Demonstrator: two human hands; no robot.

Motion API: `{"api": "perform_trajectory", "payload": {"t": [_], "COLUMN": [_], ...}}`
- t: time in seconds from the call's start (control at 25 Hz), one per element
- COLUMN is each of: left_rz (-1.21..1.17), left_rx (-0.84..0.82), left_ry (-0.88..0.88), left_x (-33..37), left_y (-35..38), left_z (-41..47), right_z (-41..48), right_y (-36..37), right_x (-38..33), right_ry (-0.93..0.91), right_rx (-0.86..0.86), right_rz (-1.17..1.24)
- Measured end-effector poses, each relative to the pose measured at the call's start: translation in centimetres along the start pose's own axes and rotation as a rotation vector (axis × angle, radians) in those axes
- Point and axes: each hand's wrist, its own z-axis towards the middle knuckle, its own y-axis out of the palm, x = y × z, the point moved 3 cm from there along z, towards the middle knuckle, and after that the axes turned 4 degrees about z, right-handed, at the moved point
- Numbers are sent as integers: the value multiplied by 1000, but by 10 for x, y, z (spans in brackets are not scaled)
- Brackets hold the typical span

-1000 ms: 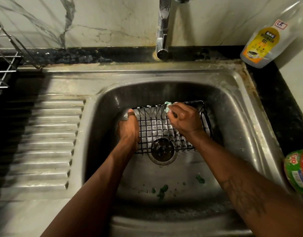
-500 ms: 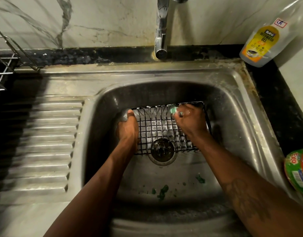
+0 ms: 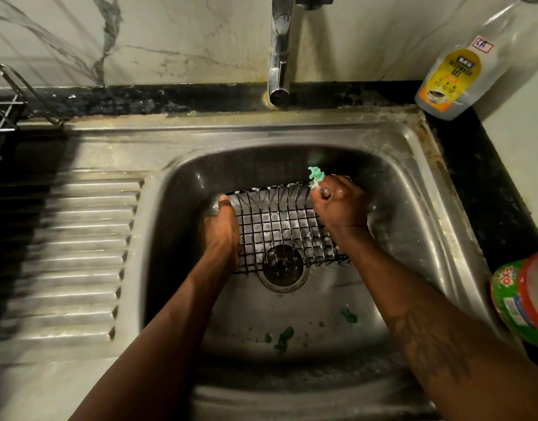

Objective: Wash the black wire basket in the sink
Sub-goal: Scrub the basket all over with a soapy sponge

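A: Where's the black wire basket [image 3: 279,226]?

B: Down in the sink [image 3: 413,208], its mesh floor lying right over the drain [image 3: 282,267], with suds on the wires.

A: And the hands?

B: The left hand [image 3: 222,229] grips the basket's side wall just left of the drain, fingers curled round it to steady it. The right hand [image 3: 342,208] pinches a green scrubber [image 3: 316,174] against the rim corner beyond the drain and to its right.

A: So which step is this?

B: Scrubbing, I'd say, working along the far rim.

A: Next?

B: Probably the remaining walls and the underside, which means turning the basket. After that a rinse, and the tap [image 3: 279,56] straight beyond the drain shows no water running.

A: Anything else around?

B: Green scraps [image 3: 282,338] on the sink floor nearer than the drain. On the bench, a dishwash gel bottle [image 3: 456,77] sits far beyond and right of the drain, and a green tub [image 3: 523,299] well to its right.
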Motion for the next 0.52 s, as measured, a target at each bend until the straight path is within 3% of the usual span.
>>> {"api": "perform_trajectory", "payload": {"t": [0.04, 0.16, 0.2, 0.4, 0.52], "left_rz": [-5, 32, 31, -3, -28], "left_rx": [4, 2, 10, 6, -9], "left_ry": [2, 27, 47, 19, 52], "left_x": [0, 2, 2, -1, 1], "left_y": [-1, -1, -1, -1, -2], "left_z": [0, -3, -4, -4, -10], "right_z": [1, -10, -13, -6, -6], "right_y": [4, 16, 18, 17, 1], "right_x": [0, 5, 7, 0, 3], "right_ry": [-9, 59, 111, 233, 159], "right_rx": [-79, -535, -591, -655, -418], "right_rz": [-45, -320, -332, -307, -269]}}
